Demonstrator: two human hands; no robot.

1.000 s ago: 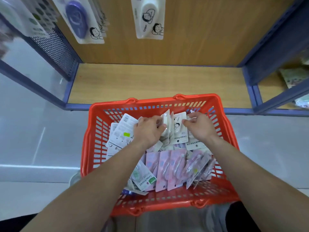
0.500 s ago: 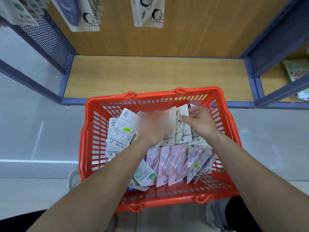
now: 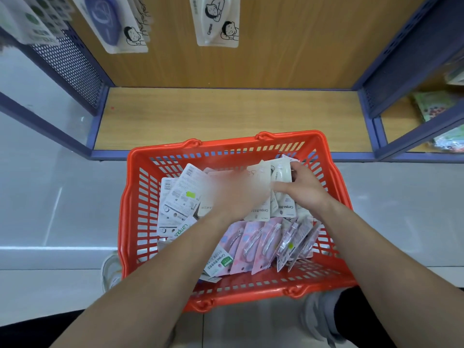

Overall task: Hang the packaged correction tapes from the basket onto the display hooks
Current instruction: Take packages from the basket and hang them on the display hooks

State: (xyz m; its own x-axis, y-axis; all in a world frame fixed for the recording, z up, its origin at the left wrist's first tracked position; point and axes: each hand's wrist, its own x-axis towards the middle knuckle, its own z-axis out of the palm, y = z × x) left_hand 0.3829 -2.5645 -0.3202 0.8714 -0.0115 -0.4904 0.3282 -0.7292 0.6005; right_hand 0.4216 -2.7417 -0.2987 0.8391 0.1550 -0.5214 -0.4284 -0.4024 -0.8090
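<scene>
An orange basket (image 3: 131, 177) stands on the floor in front of the shelf, filled with several packaged correction tapes. White packs (image 3: 281, 174) stand upright at its far side, pink packs (image 3: 251, 243) lie in the middle, and back-side-up white cards (image 3: 179, 197) lie at the left. My right hand (image 3: 307, 193) pinches the upright white packs between thumb and fingers. My left hand (image 3: 233, 194) is over the pile beside it, blurred by motion, so its grip is unclear. White packs (image 3: 216, 21) and blue-tape packs (image 3: 110, 23) hang from hooks above.
The wooden bottom shelf (image 3: 226, 116) lies behind the basket, framed by blue metal uprights. A neighbouring compartment at the right holds green printed packs (image 3: 431, 106). My shoes (image 3: 322, 320) flank the basket on the pale tiled floor.
My left hand has shifted over the white packs and become blurred. My right hand has moved up along the upright white packs, which now stand higher. The view has tilted slightly.
</scene>
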